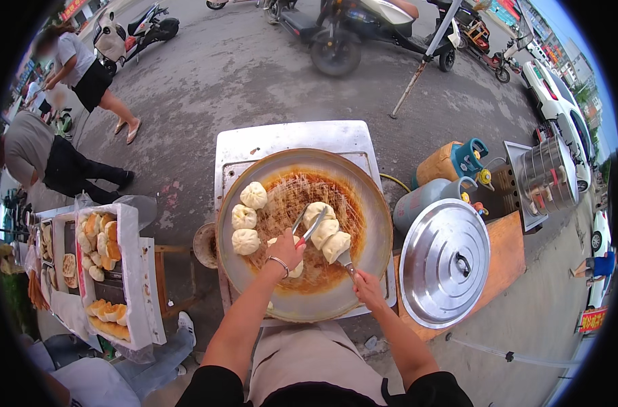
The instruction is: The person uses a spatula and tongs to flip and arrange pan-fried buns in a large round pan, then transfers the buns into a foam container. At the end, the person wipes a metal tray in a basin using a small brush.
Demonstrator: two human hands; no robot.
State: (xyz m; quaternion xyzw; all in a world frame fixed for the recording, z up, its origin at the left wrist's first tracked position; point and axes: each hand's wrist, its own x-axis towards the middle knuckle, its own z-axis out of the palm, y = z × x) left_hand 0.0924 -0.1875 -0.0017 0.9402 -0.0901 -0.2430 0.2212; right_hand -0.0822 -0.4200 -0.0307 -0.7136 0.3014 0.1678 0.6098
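In the middle of the head view a wide round metal pan [375, 244] with a browned, oily bottom rests on a metal stove table [299, 133]. My left hand [284, 251] grips metal tongs [311, 228], whose tips straddle the upper bun [319, 209] of a row of three. A spatula [346, 262] is in my right hand [367, 289], its blade against the lower bun [336, 246] of that row. Three pleated buns [244, 217] stand along the pan's left side. More buns [295, 269] lie partly hidden beneath my left hand and wrist.
A large metal lid [444, 264] lies on a wooden board at right, beside two gas cylinders [426, 201]. Stacked steamers [545, 178] stand beyond them. At left, a white foam box [136, 285] holds bread and buns. People [87, 71] and scooters [385, 30] are on the pavement.
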